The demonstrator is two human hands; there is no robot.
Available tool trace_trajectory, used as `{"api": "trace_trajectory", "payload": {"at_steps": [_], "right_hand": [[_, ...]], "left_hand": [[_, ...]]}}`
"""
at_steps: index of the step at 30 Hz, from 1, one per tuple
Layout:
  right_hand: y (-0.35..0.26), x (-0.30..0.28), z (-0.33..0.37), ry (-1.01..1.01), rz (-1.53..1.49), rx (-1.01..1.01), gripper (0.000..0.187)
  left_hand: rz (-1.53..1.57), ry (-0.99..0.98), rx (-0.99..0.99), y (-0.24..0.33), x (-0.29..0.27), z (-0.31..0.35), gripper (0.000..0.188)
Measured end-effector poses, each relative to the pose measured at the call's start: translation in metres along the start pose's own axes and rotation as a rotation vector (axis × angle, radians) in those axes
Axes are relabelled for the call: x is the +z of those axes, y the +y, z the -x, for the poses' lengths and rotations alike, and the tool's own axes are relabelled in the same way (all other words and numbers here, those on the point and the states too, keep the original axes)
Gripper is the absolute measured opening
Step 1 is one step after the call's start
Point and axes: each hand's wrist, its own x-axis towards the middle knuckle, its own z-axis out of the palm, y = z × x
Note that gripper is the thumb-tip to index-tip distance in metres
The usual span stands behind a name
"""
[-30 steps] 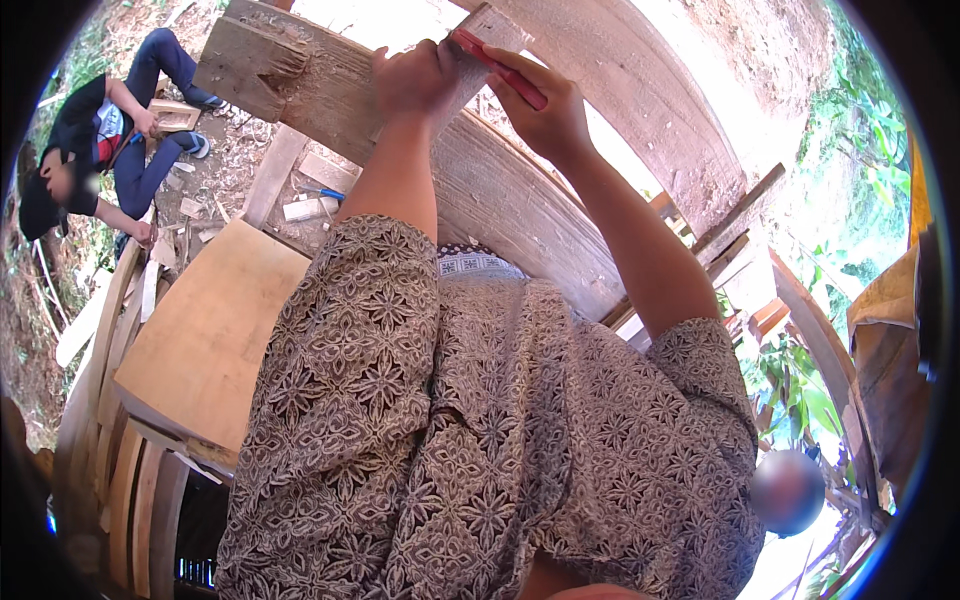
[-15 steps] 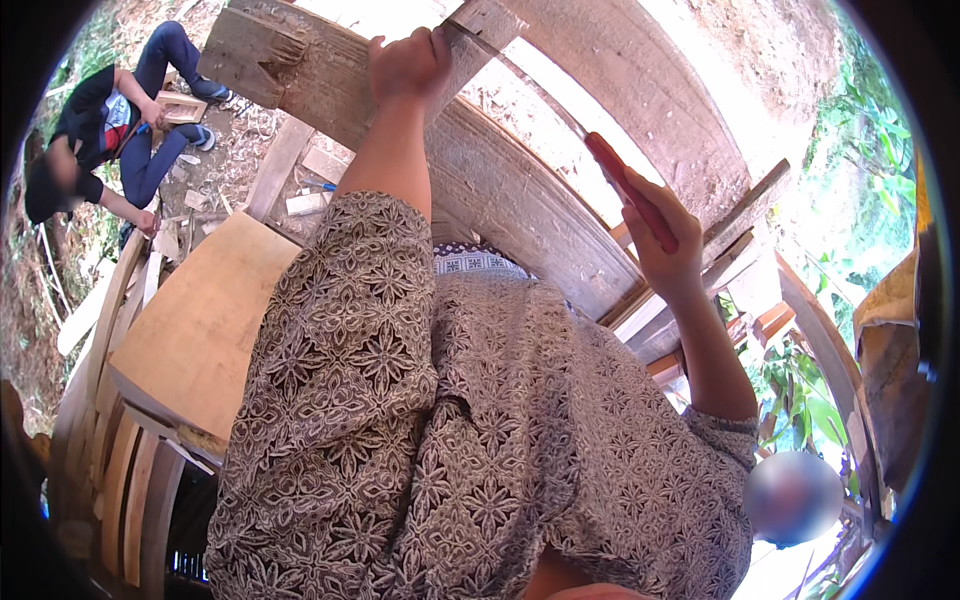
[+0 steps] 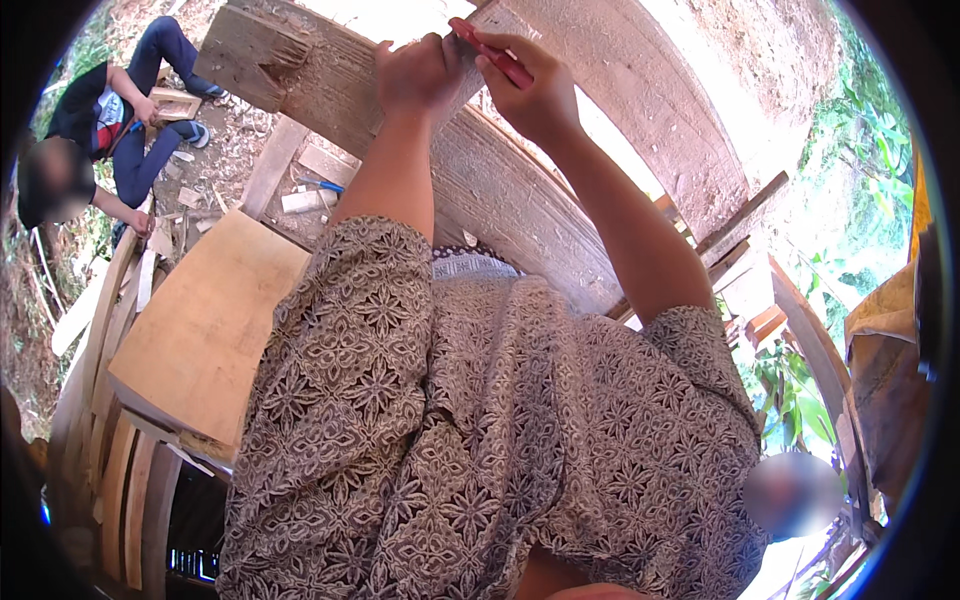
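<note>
My right hand (image 3: 540, 98) is closed around the red handle of a handsaw (image 3: 512, 68). The saw's blade hardly shows now; the earlier frame has it as a thin dark strip seen edge-on. Close by on the left, my left hand (image 3: 420, 80) is clenched over a pale wooden piece (image 3: 508, 25) lying across a thick plank (image 3: 345, 75). Its thumb sticks up and the fingers curl over the wood. The saw handle's far end nearly meets my left knuckles. Exactly where blade and wood meet is hidden.
A wide, curved board (image 3: 640, 95) lies beyond the plank. To the left are a smooth wooden panel (image 3: 205, 320) and several stacked boards (image 3: 135, 500). A seated co-worker (image 3: 130, 120) handles a wooden frame (image 3: 178, 105) at the far left. Wood offcuts (image 3: 305, 200) litter the ground.
My right hand has moved left and away from me with the saw, bringing its handle close to my left hand. My left hand keeps its hold, shifting slightly.
</note>
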Motion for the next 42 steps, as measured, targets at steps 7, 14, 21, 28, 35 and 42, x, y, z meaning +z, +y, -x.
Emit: {"api": "trace_trajectory", "payload": {"at_steps": [7,14,21,28,35,42], "right_hand": [[0.016,-0.011,0.025,-0.051,0.006,-0.023,0.042],[0.004,-0.047,0.064,-0.103,-0.013,0.064,0.046],[-0.045,-0.152,0.156,-0.156,0.089,0.183,0.04],[-0.048,-0.119,0.106,-0.103,0.026,0.147,0.03],[0.004,0.007,-0.005,-0.004,-0.021,0.003,0.03],[0.015,-0.015,0.028,-0.076,-0.091,0.071,0.041]], "left_hand": [[-0.022,-0.174,-0.148,0.021,-0.056,-0.002,0.053],[0.0,-0.173,-0.106,0.014,-0.036,-0.003,0.055],[0.039,-0.16,-0.118,-0.002,-0.03,0.003,0.053],[0.046,-0.257,-0.127,0.02,-0.047,-0.002,0.05],[0.03,-0.045,-0.018,0.003,-0.012,-0.001,0.05],[0.012,-0.103,-0.118,0.011,-0.032,0.0,0.054]]}}
